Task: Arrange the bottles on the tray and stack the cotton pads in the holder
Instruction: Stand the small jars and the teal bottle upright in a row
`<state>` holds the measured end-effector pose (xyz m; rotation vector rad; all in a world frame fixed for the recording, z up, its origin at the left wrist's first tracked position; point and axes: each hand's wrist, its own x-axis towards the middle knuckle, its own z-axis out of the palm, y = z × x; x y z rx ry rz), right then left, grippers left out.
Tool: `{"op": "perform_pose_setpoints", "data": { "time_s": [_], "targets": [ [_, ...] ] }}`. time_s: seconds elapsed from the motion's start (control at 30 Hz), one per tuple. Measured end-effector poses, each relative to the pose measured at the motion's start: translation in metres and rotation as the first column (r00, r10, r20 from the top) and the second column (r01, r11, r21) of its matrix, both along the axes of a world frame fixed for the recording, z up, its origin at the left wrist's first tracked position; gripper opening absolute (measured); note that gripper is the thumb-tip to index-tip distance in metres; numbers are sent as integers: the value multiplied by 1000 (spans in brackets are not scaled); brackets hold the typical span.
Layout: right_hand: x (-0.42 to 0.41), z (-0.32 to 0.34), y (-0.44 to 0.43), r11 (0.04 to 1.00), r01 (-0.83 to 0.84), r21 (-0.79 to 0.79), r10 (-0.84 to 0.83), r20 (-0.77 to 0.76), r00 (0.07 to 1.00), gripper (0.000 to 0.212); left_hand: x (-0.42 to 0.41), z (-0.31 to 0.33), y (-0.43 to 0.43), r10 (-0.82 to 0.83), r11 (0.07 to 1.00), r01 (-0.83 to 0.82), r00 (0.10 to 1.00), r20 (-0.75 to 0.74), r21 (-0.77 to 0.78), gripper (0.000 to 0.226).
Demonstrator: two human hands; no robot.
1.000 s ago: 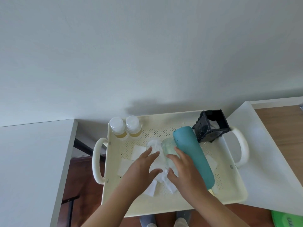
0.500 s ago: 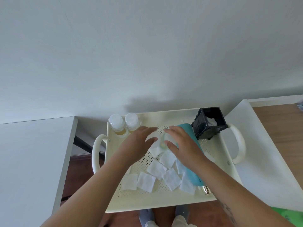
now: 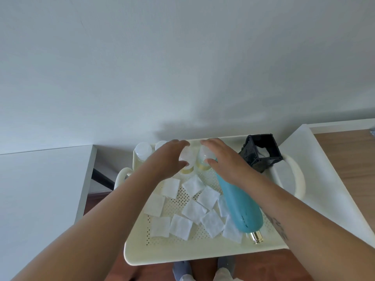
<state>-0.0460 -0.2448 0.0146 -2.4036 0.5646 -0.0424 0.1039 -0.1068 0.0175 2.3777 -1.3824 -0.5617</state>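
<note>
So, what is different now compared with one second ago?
The left hand and right hand carried two small clear bottles from the tray's middle to its far edge, beside the two already there. The square white cotton pads lie uncovered. The teal bottle and black holder stayed.

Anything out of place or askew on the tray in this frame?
Yes. The teal bottle lies on its side across the tray, partly over loose cotton pads scattered on its floor. The black holder sits tilted at the back right corner.
</note>
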Motion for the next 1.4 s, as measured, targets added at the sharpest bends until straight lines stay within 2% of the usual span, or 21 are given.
{"op": "perform_pose_setpoints", "data": {
  "time_s": [0.17,0.23,0.7,1.0,1.2,1.4],
  "targets": [
    [23,3,-18,1000,-22,7,22,-29,999,54,15,8,-21,-49,998,37,973,225,55,55],
    [29,0,-23,999,-31,15,32,-41,999,55,20,8,-26,-63,996,43,962,265,82,55],
    [30,-21,-19,993,-71,92,73,-13,997,58,29,-1,-24,3,990,-17,995,103,138,57],
    [25,-23,-5,999,40,7,-40,59,997,50,24,-2,-15,-10,996,-2,993,121,94,60],
    [22,-23,-2,999,47,24,-48,55,997,55,21,-5,-11,-21,997,10,990,141,78,63],
    [-6,-19,14,991,135,-4,-134,101,986,57,8,-3,-11,-14,999,23,978,207,-43,72]
  ]
}}
